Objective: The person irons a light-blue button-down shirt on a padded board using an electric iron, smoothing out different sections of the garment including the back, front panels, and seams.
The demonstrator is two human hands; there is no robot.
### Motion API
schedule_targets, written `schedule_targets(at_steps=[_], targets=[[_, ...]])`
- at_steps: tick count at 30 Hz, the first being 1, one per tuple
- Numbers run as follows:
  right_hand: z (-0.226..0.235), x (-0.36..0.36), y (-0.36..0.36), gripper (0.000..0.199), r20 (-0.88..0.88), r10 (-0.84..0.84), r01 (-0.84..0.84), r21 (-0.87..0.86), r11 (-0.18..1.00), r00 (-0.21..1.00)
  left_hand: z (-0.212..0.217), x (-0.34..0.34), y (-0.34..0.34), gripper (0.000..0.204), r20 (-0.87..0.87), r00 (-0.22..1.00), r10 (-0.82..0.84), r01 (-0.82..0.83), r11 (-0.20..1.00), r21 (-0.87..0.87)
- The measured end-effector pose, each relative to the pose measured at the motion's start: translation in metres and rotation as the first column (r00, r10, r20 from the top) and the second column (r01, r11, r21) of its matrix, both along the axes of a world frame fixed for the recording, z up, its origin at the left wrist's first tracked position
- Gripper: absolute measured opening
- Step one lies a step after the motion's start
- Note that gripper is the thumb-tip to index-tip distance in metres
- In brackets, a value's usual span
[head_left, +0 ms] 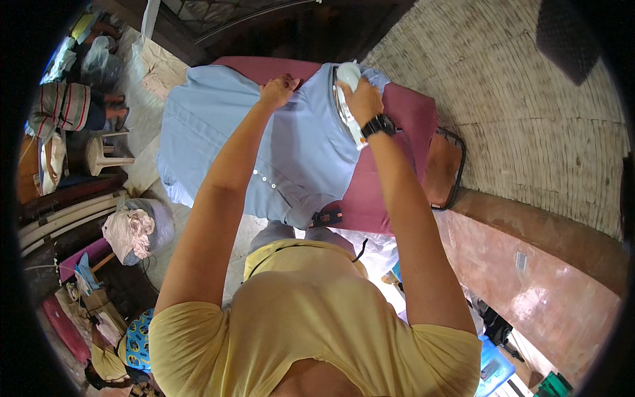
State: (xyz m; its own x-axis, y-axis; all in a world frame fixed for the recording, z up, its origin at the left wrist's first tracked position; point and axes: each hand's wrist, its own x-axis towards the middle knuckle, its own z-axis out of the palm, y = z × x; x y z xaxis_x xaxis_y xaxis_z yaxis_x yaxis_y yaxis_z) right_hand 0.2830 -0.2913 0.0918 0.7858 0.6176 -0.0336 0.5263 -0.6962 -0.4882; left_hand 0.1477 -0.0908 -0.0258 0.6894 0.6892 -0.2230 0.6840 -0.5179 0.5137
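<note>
A light blue button-up shirt (pixel 218 129) lies spread over a maroon-covered ironing board (pixel 407 119), its white buttons showing near the front edge. My right hand (pixel 364 100) is wrapped round the handle of a white clothes iron (pixel 346 83), which rests on the right part of the shirt. Toward the far edge of the board, my left hand (pixel 280 91) has its fingers closed at the shirt's far edge. A dark tag (pixel 327 216) shows at the near edge of the cloth, close to my body.
The board's metal frame (pixel 456 165) sticks out at the right. A patterned wall (pixel 496 86) rises beyond it. To the left are a cream plastic stool (pixel 99 155), a bundle of pale cloth (pixel 132 235) and another person (pixel 73 106). Dark furniture (pixel 278 33) stands behind the board.
</note>
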Motion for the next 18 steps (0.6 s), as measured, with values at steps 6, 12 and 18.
schedule_targets(at_steps=[6, 12, 18], targets=[[0.001, -0.028, -0.113, 0.063, 0.000, 0.015, -0.015, -0.106, 0.994, 1.000, 0.011, 0.000, -0.007, 0.053, -0.002, 1.000, 0.011, -0.011, 1.000, -0.015], [0.002, -0.002, -0.090, 0.061, 0.034, -0.143, 0.144, -0.029, 0.989, 0.989, -0.012, -0.001, 0.006, 0.052, 0.046, 0.999, 0.009, -0.007, 0.999, -0.049], [-0.010, -0.005, -0.101, 0.062, 0.071, -0.184, 0.188, -0.050, 0.981, 0.980, 0.001, 0.001, 0.003, 0.053, 0.023, 1.000, 0.008, -0.007, 0.999, -0.052]])
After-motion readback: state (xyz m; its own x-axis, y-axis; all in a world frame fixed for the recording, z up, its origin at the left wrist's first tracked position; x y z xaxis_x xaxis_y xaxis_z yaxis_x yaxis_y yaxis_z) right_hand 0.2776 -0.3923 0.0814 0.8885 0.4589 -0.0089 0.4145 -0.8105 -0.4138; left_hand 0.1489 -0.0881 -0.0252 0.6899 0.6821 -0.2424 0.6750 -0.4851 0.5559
